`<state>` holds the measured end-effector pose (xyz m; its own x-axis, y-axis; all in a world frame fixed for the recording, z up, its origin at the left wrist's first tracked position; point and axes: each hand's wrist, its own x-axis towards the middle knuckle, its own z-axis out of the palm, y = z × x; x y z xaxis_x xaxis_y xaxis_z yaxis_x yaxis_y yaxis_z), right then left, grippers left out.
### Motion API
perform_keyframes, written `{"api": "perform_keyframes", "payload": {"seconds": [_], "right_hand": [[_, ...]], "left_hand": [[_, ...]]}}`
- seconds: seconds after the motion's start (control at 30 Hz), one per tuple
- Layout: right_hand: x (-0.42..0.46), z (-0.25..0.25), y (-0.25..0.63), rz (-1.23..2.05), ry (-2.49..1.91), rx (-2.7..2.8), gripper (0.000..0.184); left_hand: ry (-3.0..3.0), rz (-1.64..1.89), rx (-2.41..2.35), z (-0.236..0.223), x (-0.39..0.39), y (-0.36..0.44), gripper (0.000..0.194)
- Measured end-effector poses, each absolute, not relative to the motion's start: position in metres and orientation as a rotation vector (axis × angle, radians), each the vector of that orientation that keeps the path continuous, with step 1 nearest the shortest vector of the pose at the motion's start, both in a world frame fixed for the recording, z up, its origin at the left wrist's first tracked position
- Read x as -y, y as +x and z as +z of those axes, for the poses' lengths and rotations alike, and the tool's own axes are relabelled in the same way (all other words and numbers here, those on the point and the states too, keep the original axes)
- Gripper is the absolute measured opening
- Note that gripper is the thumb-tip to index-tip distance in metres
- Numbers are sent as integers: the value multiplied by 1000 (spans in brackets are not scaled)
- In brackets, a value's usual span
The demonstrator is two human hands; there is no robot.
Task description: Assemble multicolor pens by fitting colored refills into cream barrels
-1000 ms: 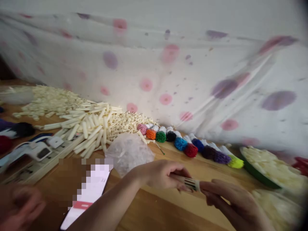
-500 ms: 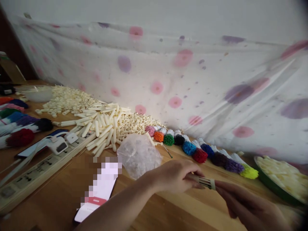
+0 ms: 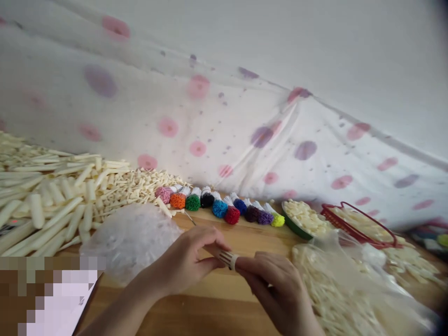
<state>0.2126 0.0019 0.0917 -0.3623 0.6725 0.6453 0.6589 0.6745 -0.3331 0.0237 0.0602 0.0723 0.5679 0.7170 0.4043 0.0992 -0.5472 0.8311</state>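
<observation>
Above the wooden tabletop, my left hand point(image 3: 191, 256) is closed on a short pale tube point(image 3: 227, 257) with dark lengthwise stripes, gripped between thumb and fingers. A cream band rings the tube's right end. My right hand point(image 3: 276, 284) is closed at that end, its fingertips against the band. Part of the tube is hidden by my left fingers. Behind my hands stands a row of white-stemmed bundles with coloured tufted ends, among them a red bundle point(image 3: 231, 214) and a green bundle point(image 3: 193, 202).
A heap of cream tubes point(image 3: 66, 205) and a clear plastic bag point(image 3: 133, 238) lie left. A phone point(image 3: 63, 303), partly blurred, is at lower left. To the right are a green bowl point(image 3: 297, 226), a red basket point(image 3: 350, 228) and a bag of pale strips point(image 3: 336, 289). Flower-patterned sheeting point(image 3: 196, 116) covers the wall.
My view has swung right, bringing the red basket and the bag of strips into sight; the power strip has left it. Both hands remain on the striped tube.
</observation>
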Motion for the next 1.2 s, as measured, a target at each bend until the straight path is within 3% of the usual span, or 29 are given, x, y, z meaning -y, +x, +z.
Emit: {"api": "perform_keyframes", "payload": {"seconds": [0.27,0.53,0.77,1.03,1.2], "right_hand": [[5,79,199,-281,-963,2038,15],[2,67,200,-135,-1092,1802,14],[-5,69,203,307,-1286,1664,20],[-9,72,202,563,-1336,1503,22],[-10,72,200,853,-1397,1304,34]], "left_hand": [[1806,1005,-459,65,-66,28,8],[1890,1147,-700,64,-58,37,17],[1956,1271,-990,60,-53,40,25],[2087,1245,-1089,58,-52,37,29],[2143,1265,-1092,58,-52,37,30]]}}
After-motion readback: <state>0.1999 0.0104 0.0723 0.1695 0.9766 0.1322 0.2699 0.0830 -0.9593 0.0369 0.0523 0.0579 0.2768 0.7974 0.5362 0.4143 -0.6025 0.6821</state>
